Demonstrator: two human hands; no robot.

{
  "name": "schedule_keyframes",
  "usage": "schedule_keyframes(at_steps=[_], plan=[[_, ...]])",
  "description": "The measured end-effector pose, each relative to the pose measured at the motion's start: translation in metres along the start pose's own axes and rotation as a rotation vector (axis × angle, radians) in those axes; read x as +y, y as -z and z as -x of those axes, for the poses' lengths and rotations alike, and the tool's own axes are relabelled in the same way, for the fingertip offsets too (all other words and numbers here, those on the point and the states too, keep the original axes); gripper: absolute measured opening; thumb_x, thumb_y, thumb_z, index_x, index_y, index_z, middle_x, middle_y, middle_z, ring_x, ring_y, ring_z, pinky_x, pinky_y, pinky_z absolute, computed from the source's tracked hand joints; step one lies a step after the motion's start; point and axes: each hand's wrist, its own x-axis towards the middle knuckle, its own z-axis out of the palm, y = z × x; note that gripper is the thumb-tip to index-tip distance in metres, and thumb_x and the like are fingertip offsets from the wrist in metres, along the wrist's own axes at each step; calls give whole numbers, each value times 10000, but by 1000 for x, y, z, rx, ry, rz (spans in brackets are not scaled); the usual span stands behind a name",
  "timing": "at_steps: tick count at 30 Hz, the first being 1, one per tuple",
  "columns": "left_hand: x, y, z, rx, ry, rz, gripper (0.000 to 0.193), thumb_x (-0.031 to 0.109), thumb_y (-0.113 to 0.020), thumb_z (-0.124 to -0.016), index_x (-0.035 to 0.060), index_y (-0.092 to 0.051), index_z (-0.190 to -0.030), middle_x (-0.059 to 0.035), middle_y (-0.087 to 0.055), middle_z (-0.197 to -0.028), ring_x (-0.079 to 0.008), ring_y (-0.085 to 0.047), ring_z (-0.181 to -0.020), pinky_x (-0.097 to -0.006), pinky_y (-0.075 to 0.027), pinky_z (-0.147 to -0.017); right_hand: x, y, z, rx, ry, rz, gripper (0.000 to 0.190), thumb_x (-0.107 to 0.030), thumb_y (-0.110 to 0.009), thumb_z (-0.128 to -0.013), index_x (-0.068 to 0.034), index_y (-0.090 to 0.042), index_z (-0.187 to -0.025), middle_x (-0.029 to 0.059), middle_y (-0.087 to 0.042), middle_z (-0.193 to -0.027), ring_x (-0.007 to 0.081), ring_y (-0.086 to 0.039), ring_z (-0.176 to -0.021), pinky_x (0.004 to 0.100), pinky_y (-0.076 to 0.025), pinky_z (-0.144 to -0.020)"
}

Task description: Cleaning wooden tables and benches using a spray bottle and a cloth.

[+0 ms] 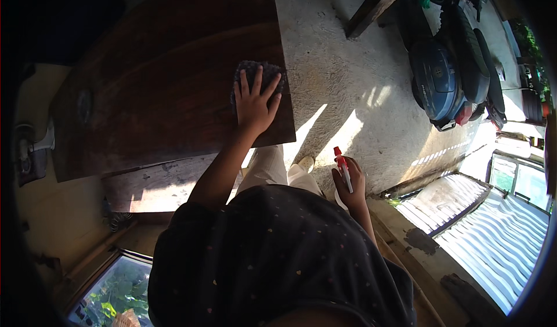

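Observation:
My left hand (254, 109) lies palm down with fingers spread, pressing a dark, fuzzy cloth (270, 69) onto a dark brown wooden tabletop (165, 92). The cloth is close to the table's right edge and its near corner. To the right of my body, beyond the tabletop, my right hand (356, 181) is wrapped around a spray bottle with a red and white trigger head (338, 153). Most of the bottle is hidden by the hand and my dark shirt; a white part shows below.
A wooden bench (174, 181) stands along the table's near side. Rough concrete floor (322, 70) extends to the right, with a wooden post (376, 9) and a parked blue motor scooter (435, 74). Corrugated sheets (491, 240) are at lower right.

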Motion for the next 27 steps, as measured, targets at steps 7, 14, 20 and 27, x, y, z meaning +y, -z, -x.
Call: schedule_keyframes(at_steps=[7,14,20,27], plan=[[-61,24,111,-54,296,-111,535,542,-416,-960,414,-344,-1475,-54,-220,-1595,-401,-158,-1459,-572,-189,-1153,36,40,41,38,-34,32,324,-125,-657,-818,1,-603,-1112,207,-636,-1027,404,-624,-934,457,-495,-804],[-96,8,109,-31,808,-269,547,534,-346,-978,415,-262,-1506,-80,-184,-1605,-460,-150,-1443,-586,-165,-1153,57,59,66,157,-41,29,327,-109,-657,-812,-3,-603,-1116,176,-631,-987,370,-628,-892,432,-495,-769],[66,-2,93,-53,133,-120,535,495,-427,-968,390,-334,-1484,-92,-218,-1590,-461,-160,-1438,-590,-168,-1150,72,65,77,168,24,-13,305,-118,-643,-834,0,-612,-1114,176,-633,-974,358,-637,-856,423,-492,-741],[-31,17,105,17,314,-131,548,532,-468,-945,392,-374,-1466,-75,-246,-1584,-370,-199,-1454,-516,-194,-1168,77,82,49,192,15,-26,252,-97,-618,-858,-9,-618,-1093,165,-640,-977,322,-633,-876,389,-486,-758]])
